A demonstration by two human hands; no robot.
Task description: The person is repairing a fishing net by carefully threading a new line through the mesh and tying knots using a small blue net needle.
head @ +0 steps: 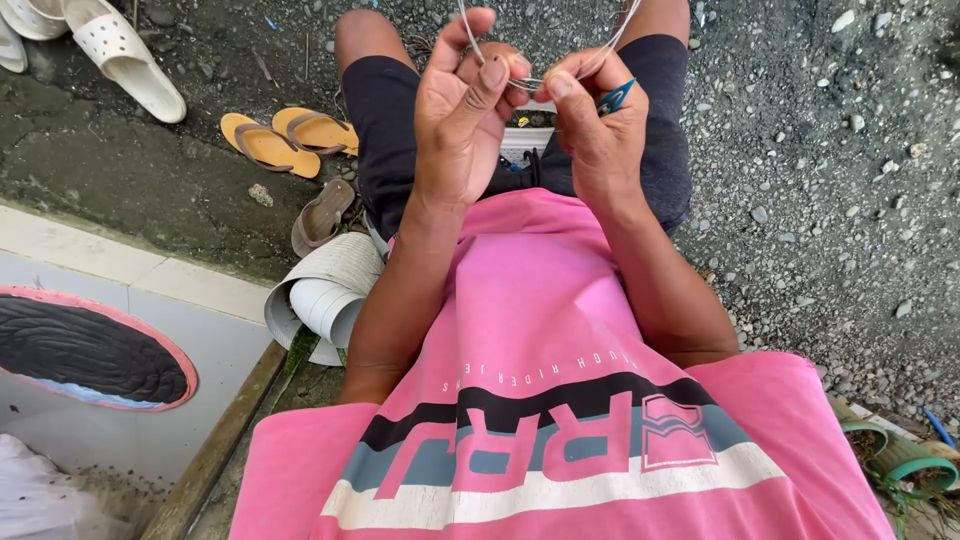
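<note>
Fingers (pixel 492 75) of the left hand (pixel 462 120) pinch a thin wire loop (pixel 530 82) above the knees; the right hand (pixel 600 125) pinches it too, gripping a blue-handled tool (pixel 614 97). Seemingly mid-twist, needing steady tension.

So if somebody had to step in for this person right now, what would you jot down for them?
Left hand: fingers pinch the thin wire where its strands meet.
Right hand: pinches the same spot from the other side, with a blue-handled tool tucked in its fingers.
The wire loops upward out of view, held above the lap.
Done: strands brought together.
Left: cannot tell whether the join is fastened.
</note>
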